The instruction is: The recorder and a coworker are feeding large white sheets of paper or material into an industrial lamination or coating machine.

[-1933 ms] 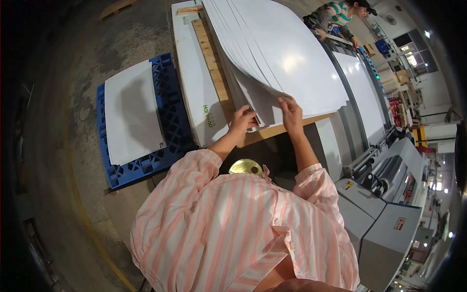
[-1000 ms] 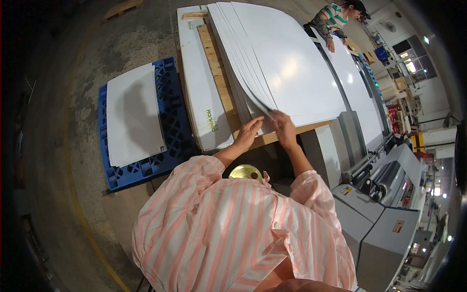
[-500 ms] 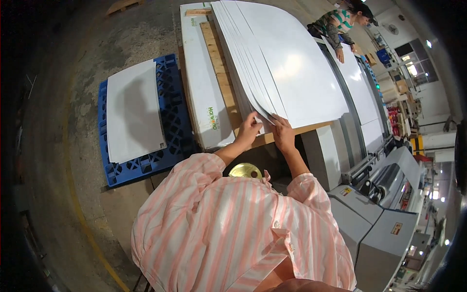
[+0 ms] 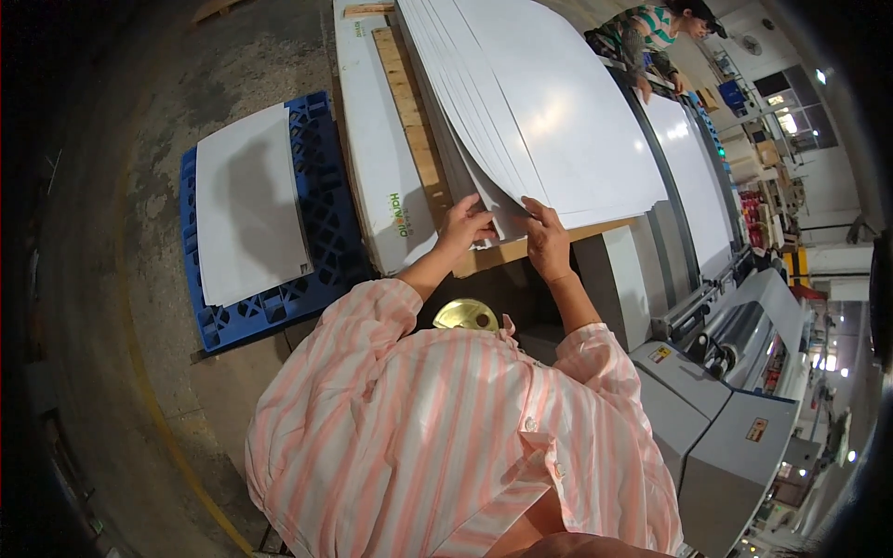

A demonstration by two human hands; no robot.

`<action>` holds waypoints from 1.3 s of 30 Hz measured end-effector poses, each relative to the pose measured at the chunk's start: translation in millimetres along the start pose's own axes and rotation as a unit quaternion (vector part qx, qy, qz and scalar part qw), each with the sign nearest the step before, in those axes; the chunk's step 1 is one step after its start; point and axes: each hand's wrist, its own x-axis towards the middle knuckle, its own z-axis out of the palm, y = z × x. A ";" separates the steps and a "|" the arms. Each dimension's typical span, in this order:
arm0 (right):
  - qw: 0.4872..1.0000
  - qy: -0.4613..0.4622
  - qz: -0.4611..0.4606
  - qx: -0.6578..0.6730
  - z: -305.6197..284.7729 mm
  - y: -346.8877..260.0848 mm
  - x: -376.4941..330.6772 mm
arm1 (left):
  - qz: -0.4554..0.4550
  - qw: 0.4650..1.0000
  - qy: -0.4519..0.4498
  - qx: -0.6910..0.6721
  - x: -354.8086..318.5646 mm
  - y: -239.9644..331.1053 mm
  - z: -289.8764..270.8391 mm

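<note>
In front of me a tall stack of large white sheets point(image 4: 586, 139) lies with its near left corner fanned and bent upward. My right hand point(image 4: 549, 240) pinches the raised corner of the upper sheets, thumb and fingers closed on their edge. Beside it, my left hand point(image 4: 463, 228) is at the edge of the lower sheets, fingers apart and touching or very near the paper. A dark gap shows between the lifted sheets and those beneath. How many sheets my right hand holds, I cannot tell.
To the left, a blue plastic pallet point(image 4: 321, 205) carries a smaller pile of white sheets point(image 4: 246, 200). A long white carton point(image 4: 372, 149) and a wooden plank point(image 4: 409, 112) border the stack. On the right stands a grey roller machine point(image 4: 735, 446); a co-worker point(image 4: 642, 42) handles sheets beyond.
The right hand has raised the sheet corner slightly, widening the gap below it. My left hand has shifted left, its fingers more spread. The co-worker's hands moved a little.
</note>
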 end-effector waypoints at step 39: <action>0.986 0.105 -0.043 -0.125 2.2 10.8 5.2 | 0.089 0.975 0.073 0.189 -8.8 -23.5 9.8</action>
